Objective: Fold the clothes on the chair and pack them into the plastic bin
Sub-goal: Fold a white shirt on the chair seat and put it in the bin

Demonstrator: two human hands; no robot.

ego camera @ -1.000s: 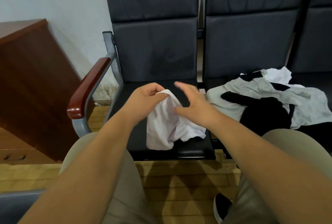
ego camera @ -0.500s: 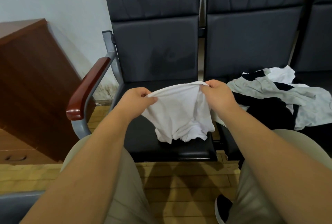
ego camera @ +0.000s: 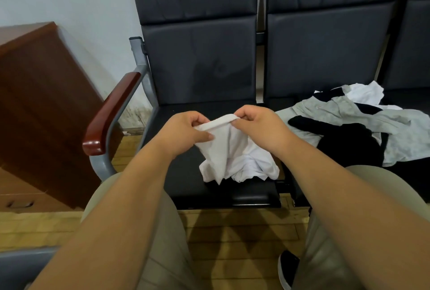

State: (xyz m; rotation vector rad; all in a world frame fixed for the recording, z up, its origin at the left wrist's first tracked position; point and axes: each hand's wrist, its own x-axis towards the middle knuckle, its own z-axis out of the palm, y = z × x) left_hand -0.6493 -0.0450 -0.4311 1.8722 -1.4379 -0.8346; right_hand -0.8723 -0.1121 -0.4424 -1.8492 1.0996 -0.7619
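The two hands are closer together now than they were half a second ago. The top edge of the white cloth (ego camera: 235,157) is no longer pulled wide. It bunches up in a little roll between them.

The left hand (ego camera: 186,130) pinches that rolled edge with thumb and fingers. The right hand (ego camera: 260,126) pinches it just beside the left. Each grip is clenched on the cloth.

The rest of the cloth hangs down below the grips. Its crumpled bottom rests on the black chair seat (ego camera: 244,193), near the front edge.

Here is what could go wrong. Both grips hold only a small bit of the top, so the loose part may twist, and then the fold comes out crooked. The bottom is already in a heap, so wrinkles may get folded in. If one grip slips, the cloth may slide off the front of the seat onto the floor.

More clothes (ego camera: 395,126) wait in a pile on the next seat, so I think the job is at an early stage. The plastic bin is not in view.
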